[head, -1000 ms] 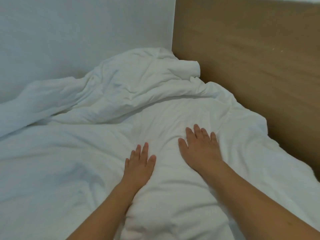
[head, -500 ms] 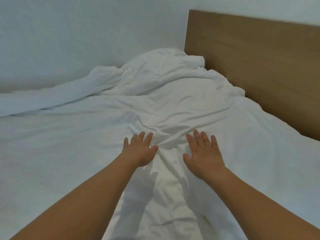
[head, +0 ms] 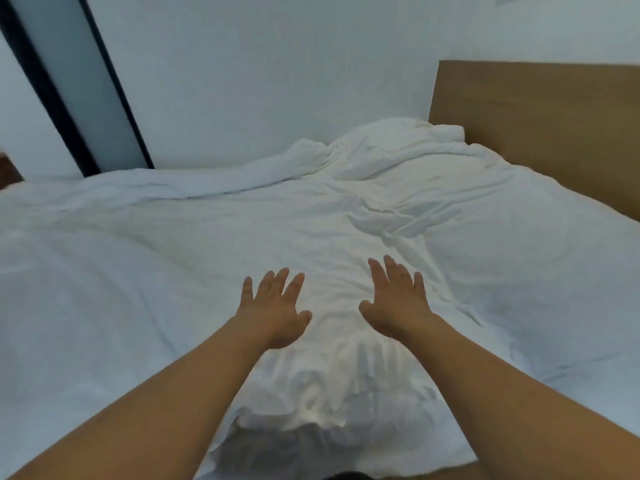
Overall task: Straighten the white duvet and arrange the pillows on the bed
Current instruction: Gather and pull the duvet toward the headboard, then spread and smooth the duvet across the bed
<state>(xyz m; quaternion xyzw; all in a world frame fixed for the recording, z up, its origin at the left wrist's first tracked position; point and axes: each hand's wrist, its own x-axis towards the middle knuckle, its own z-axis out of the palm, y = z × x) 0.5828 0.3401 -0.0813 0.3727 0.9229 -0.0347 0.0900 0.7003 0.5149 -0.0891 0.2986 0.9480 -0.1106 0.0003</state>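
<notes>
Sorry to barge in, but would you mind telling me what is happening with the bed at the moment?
A person is making the bed. Both the left hand and the right hand are stretched out side by side with straight, spread fingers over the middle of the white duvet, either on it or just above it. The duvet covers most of the bed but is not yet straight: it is creased ahead of the hands and bunched up in the far corner by the wooden headboard. No separate pillow can be made out.

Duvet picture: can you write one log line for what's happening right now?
step: smoothing duvet | left hand: open, flat | right hand: open, flat | far corner by headboard: bunched | pillows: not visible
</notes>
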